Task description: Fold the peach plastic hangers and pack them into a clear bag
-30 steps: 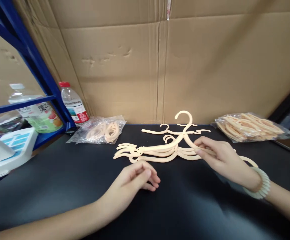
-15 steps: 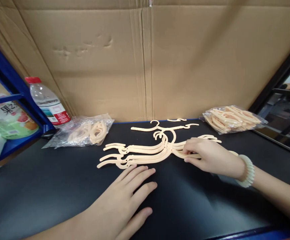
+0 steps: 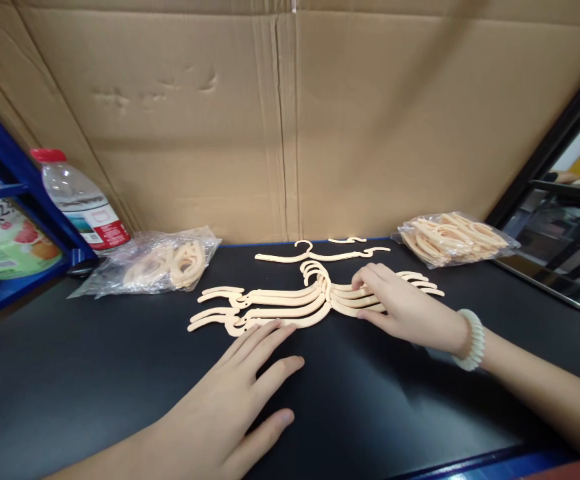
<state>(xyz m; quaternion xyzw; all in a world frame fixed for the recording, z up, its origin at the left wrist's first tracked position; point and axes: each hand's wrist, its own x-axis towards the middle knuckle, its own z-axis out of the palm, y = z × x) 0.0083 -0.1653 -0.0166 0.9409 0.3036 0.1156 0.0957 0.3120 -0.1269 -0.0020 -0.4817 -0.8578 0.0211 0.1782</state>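
- We see cream hangers (image 3: 290, 303) on our black table (image 3: 95, 373).
- The bracelet (image 3: 471, 339) is pale white.
- The bottle (image 3: 83, 200) has a red cap and a red label.
- The shelf (image 3: 15, 173) is blue.
- The cardboard (image 3: 290, 120) is brown.

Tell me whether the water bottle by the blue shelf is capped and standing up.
Capped and upright. The water bottle stands beside the blue shelf with its red cap on top; how much it holds cannot be told.
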